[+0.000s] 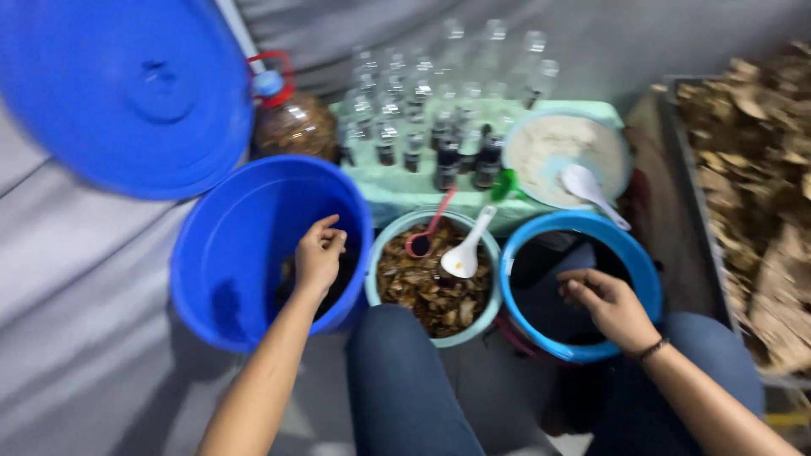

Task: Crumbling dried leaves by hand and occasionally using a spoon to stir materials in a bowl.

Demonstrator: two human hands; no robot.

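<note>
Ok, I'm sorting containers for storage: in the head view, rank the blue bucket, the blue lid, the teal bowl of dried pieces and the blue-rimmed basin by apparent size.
1. Blue lid, though it is nearest the camera, so unsure.
2. Blue bucket.
3. Blue-rimmed basin and teal bowl: they look much alike, so no ranking.

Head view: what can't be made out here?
- Left hand: fingers curled inside the blue bucket; any grasp hidden.
- Bucket contents: dark, shadowed by its wall.
- Small bottles: motion-blurred.
- Right hand over the blue basin: contents too dark.
- Tray of dried leaves: cut by the right edge.
</note>
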